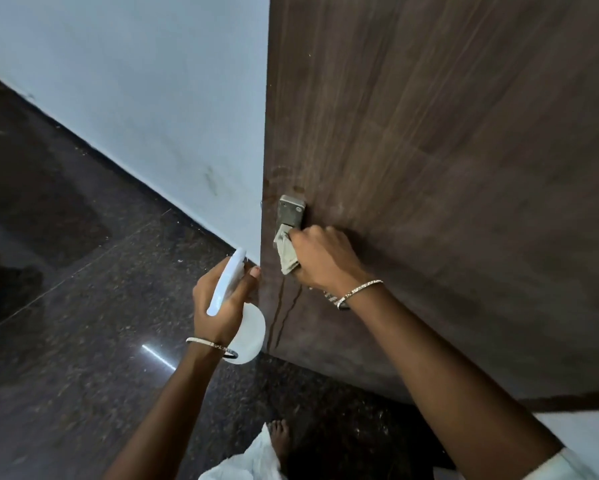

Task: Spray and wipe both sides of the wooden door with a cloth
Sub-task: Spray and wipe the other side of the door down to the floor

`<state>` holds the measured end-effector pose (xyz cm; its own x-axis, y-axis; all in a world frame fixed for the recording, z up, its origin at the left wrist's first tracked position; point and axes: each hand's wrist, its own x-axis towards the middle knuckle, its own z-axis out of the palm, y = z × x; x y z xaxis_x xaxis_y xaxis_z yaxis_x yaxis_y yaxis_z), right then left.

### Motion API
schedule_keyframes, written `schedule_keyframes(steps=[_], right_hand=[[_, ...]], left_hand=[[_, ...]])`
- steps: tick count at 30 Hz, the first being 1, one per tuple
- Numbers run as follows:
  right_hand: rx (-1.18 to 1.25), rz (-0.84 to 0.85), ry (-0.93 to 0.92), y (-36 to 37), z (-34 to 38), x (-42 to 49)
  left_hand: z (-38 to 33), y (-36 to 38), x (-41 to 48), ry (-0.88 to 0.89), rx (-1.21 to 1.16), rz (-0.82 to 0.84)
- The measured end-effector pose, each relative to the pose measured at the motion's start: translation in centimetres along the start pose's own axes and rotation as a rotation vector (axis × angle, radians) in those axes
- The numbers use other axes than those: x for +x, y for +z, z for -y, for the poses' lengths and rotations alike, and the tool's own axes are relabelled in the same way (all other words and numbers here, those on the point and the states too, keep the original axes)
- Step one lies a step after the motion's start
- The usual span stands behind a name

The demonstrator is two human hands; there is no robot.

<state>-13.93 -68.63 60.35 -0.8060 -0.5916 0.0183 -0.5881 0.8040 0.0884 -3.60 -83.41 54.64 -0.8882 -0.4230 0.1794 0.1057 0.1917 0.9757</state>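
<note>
The dark brown wooden door (447, 150) fills the right side of the view, its edge running down the middle. A metal lock plate (291, 209) sits near that edge. My right hand (322, 258) grips a bunched grey-green cloth (286, 252) and presses it on the door just below the plate. Wet streaks (280, 313) run down the wood under the cloth. My left hand (222, 303) holds a white spray bottle (242, 323) beside the door's edge, nozzle pointing up toward the door.
A pale blue wall (135, 98) stands left of the door edge. The floor (66, 306) is dark polished stone with a light glare. My bare foot (280, 441) and white clothing (249, 462) show at the bottom.
</note>
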Motion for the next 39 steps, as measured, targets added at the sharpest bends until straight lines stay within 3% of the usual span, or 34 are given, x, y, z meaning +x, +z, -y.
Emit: schedule_keyframes(steps=[5, 12, 18, 28, 39], right_hand=[[0.201, 0.010, 0.011, 1.1, -0.5, 0.0], [0.422, -0.271, -0.038, 5.1, 1.6, -3.8], [0.784, -0.418, -0.178, 8.1, 5.5, -9.8], [0.958, -0.398, -0.422, 9.6, 9.6, -22.7], [0.978, -0.328, -0.669, 10.1, 10.5, -39.2]], left_hand=[[-0.9, 1.2, 0.3, 0.030, 0.031, -0.101], [-3.2, 1.8, -4.8, 0.032, 0.070, -0.267], [-5.3, 3.4, -15.9, 0.034, 0.104, -0.560], [-10.4, 8.4, -34.3, 0.031, 0.148, -0.948], [-15.7, 13.6, -48.8, 0.026, 0.174, -1.135]])
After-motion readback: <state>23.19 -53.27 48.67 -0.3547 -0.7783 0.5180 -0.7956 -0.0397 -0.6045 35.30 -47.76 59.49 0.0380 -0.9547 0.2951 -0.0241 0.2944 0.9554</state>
